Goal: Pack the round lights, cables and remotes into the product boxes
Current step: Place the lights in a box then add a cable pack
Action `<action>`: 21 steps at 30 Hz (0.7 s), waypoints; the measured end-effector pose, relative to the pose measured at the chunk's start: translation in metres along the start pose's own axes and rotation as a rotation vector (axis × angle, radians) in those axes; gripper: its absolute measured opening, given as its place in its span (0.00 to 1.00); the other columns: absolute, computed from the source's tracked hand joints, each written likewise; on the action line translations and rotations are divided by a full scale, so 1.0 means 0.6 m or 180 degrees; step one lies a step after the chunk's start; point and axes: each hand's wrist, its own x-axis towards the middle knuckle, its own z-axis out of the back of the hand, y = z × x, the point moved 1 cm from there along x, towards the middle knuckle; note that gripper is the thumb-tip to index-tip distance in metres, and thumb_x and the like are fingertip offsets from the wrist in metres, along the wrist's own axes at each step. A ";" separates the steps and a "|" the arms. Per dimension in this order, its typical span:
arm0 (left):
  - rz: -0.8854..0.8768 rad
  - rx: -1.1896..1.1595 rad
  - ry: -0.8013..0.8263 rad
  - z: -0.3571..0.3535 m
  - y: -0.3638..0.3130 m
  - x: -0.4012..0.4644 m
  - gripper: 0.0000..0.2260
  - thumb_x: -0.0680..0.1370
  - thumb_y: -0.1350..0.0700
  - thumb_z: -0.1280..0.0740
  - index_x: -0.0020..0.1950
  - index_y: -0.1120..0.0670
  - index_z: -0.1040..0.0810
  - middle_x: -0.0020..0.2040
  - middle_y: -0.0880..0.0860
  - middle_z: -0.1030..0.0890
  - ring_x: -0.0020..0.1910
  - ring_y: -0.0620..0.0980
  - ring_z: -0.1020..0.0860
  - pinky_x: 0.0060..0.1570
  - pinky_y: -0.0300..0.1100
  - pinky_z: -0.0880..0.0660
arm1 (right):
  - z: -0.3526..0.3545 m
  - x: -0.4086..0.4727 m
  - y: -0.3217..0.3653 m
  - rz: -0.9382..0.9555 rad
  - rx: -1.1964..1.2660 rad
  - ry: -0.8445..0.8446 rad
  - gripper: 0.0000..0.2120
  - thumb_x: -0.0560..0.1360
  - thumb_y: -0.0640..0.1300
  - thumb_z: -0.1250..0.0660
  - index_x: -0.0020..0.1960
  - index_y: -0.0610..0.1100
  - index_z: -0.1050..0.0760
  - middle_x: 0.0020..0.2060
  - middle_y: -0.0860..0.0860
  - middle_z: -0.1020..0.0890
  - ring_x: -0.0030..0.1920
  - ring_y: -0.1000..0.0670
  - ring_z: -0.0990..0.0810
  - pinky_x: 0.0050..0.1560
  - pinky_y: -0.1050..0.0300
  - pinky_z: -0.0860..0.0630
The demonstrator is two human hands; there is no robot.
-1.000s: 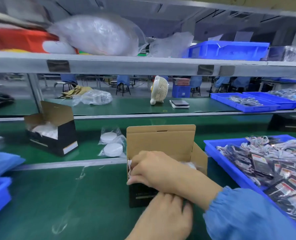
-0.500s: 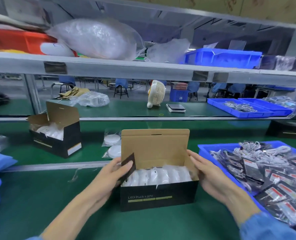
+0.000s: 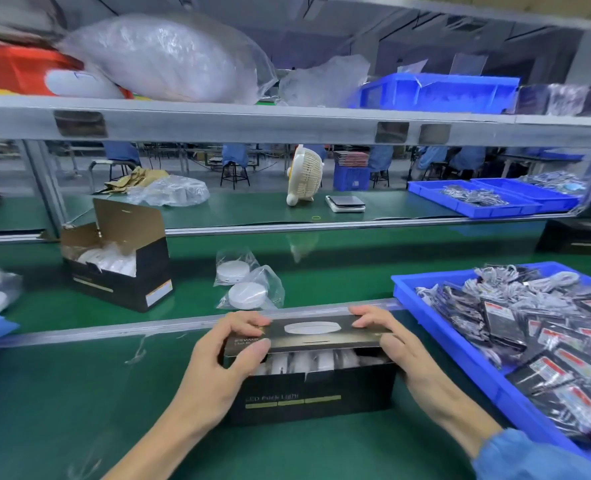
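1. Thin black printed cardboard product box (image 3: 316, 396) on the green worktop (image 3: 79, 403), directly in front, its hinged lid (image 3: 308, 334) folded down almost flat but not yet tucked.
2. Visible through the front gap: a row of white round lights in clear bags (image 3: 308, 362), standing on edge inside.
3. Left hand (image 3: 218, 362) curled round the lid's left end, thumb on the front edge, fingers (image 3: 249, 320) on top.
4. Right hand (image 3: 391, 344) mirrored on the right end, fingers (image 3: 365, 315) pressing the lid from above.
5. Likely light for its size; card walls stiff along creases, easily dented in the flat middle.
6. Best held at the ends and corners, where the folds give strength; pressure on the lid's centre probably bows it onto the lights.
7. Slippery bags inside liable to puff up and resist the tuck flap.
8. Nearby: 2 more bagged white round lights (image 3: 249, 282) beyond the rail, a second open black box (image 3: 121, 261) at far left, and a blue plastic bin of bagged cables and remotes (image 3: 536, 330) just to the right.
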 end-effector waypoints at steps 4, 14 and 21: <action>-0.0323 0.0389 0.0061 0.003 0.000 0.001 0.08 0.71 0.45 0.29 0.48 0.44 0.20 0.56 0.45 0.17 0.59 0.46 0.21 0.60 0.35 0.28 | -0.005 0.005 0.001 0.0124 -0.0290 -0.0352 0.16 0.69 0.62 0.34 0.53 0.56 0.23 0.62 0.58 0.23 0.64 0.57 0.26 0.61 0.57 0.30; -0.1204 0.1221 0.0460 0.014 -0.001 -0.006 0.13 0.77 0.47 0.32 0.56 0.51 0.15 0.66 0.45 0.21 0.74 0.53 0.33 0.64 0.58 0.27 | 0.010 -0.017 -0.003 0.0701 -0.1370 -0.0318 0.14 0.76 0.56 0.33 0.59 0.56 0.21 0.70 0.61 0.29 0.73 0.57 0.34 0.72 0.59 0.37; -0.1792 0.1689 0.0626 0.018 -0.003 0.003 0.15 0.81 0.48 0.36 0.58 0.55 0.16 0.63 0.44 0.20 0.71 0.50 0.29 0.68 0.46 0.29 | -0.030 -0.014 -0.005 0.2366 -0.2492 -0.0717 0.14 0.75 0.45 0.29 0.55 0.36 0.17 0.57 0.50 0.18 0.52 0.45 0.20 0.54 0.54 0.22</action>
